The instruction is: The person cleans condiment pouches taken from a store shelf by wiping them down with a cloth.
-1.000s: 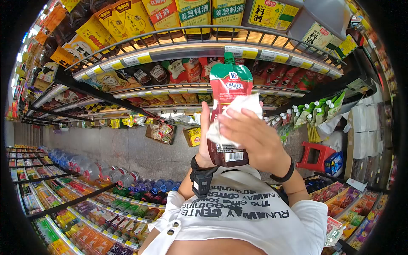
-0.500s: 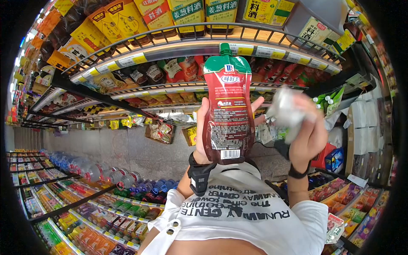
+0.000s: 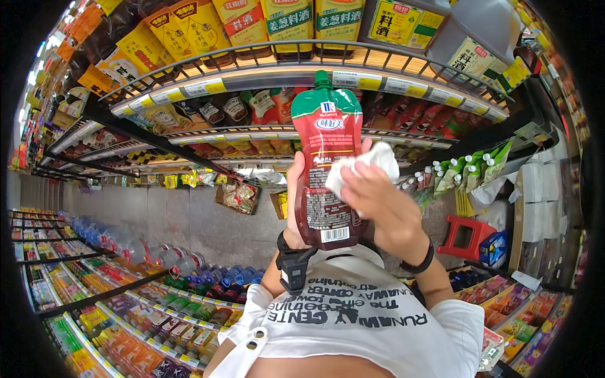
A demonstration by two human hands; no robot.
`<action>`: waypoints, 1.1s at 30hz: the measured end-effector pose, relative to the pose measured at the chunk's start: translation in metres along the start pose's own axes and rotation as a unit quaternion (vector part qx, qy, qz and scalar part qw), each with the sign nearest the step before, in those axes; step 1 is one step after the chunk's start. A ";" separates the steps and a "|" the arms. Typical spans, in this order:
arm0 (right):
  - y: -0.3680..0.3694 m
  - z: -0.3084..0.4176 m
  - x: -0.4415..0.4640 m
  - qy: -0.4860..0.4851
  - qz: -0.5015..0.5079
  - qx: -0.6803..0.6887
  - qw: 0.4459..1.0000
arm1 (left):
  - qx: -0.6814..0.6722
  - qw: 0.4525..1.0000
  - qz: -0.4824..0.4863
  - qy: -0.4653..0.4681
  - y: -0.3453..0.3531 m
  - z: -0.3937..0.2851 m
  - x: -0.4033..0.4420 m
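Two hands in view, both occupied. Left hand (image 3: 293,205): grasping a red pouch (image 3: 329,167) from behind, thumb along its left edge, fingertips just showing past its right edge. Pouch is close to upright in the view, green cap (image 3: 322,79) at the top, barcode at the lower end, printed panel facing the camera. It is held in front of the white shirt (image 3: 353,302), its cap overlapping the view of the upper shelf's label strip (image 3: 409,87).

Right hand (image 3: 387,208): fingers spread over a bunched white cloth (image 3: 372,165), which lies across the pouch's right side (covering part of the fine print). Firmness of contact: cannot tell.

Wrists: black device (image 3: 293,271) on the left, black band (image 3: 423,259) on the right.

Surroundings: yellow-labelled bottles (image 3: 201,31) stand behind a wire rail on the upper shelf; smaller packets (image 3: 234,108) sit on the shelf below. Green-and-white spouted pouches (image 3: 469,171) are to the right. On the floor, a red stool (image 3: 455,238) beside a blue package (image 3: 493,248); an open cardboard box (image 3: 254,203) farther left (contents wrapped, not identifiable).
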State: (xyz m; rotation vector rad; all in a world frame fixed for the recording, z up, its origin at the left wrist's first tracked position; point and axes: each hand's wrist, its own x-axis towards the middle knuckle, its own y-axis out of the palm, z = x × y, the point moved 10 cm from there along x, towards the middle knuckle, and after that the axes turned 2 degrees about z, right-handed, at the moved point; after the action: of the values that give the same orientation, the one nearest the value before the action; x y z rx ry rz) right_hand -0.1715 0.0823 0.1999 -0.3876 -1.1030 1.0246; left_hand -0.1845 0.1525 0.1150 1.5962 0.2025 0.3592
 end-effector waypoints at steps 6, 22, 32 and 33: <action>0.004 0.016 -0.033 -0.001 0.021 0.055 0.998 | 0.068 0.997 0.011 0.024 0.010 -0.003 -0.003; -0.019 -0.006 0.059 -0.049 -0.065 -0.129 0.988 | -0.025 0.997 0.076 -0.019 0.013 0.018 -0.010; 0.021 0.047 0.005 -0.096 0.104 -0.074 0.987 | -0.144 0.989 0.001 -0.017 -0.029 0.016 -0.014; 0.020 0.049 0.002 -0.095 0.104 -0.074 0.987 | -0.092 0.994 -0.018 -0.050 -0.027 0.021 -0.008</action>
State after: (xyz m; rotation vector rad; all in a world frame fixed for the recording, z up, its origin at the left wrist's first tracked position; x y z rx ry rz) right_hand -0.2235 0.0839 0.2089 -0.5405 -1.3360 1.1848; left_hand -0.1819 0.1321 0.0871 1.4219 0.1179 0.2606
